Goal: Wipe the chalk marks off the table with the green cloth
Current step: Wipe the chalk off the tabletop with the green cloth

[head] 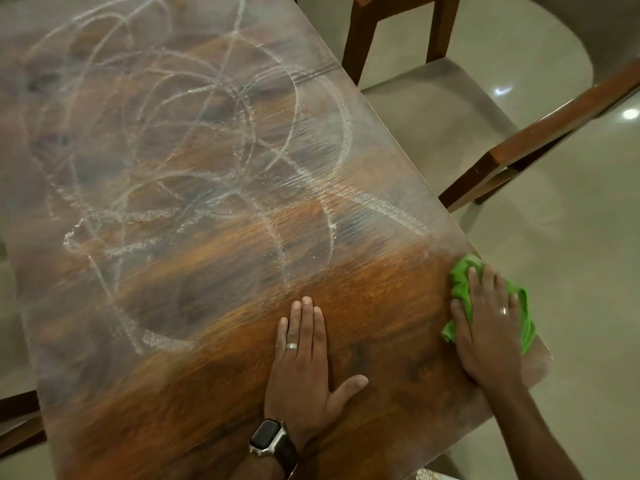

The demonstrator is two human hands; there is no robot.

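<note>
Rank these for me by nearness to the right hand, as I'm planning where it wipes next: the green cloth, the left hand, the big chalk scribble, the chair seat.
1. green cloth: under the right hand, at the table's right corner.
2. left hand: flat on the wood, to its left.
3. chalk scribble: up and left, across the far tabletop.
4. chair seat: beyond the table's right edge.

No legible text or labels anywhere.
</note>
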